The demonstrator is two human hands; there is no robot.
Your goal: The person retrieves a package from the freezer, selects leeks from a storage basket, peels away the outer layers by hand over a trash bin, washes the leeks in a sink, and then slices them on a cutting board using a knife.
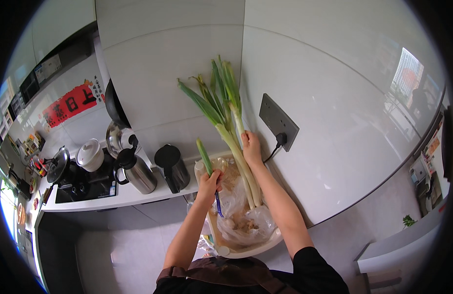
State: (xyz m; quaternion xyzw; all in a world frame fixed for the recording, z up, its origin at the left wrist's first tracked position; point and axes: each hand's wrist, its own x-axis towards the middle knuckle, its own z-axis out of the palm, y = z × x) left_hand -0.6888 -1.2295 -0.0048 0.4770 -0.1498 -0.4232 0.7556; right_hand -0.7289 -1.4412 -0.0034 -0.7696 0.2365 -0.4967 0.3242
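My left hand (211, 180) is closed around a cut length of green onion (204, 156). From under the same hand hangs a slim blue item (218, 205), too small to tell exactly what. My right hand (251, 147) grips one stalk of the long green onions (236, 147), whose green tops lean toward the wall corner. Their white ends stand in an off-white plastic rack tray (254, 251). Below my hands, a clear plastic bag (245, 231) in that tray holds light brown pieces, perhaps ginger.
A dark pitcher (172, 167) and a steel thermos jug (138, 172) stand on the white counter (127, 204) to the left. Beyond them are a white lidded pot (90, 155) and a black hob (90, 185). A socket panel (279, 121) with a plugged-in cord is beside my right hand.
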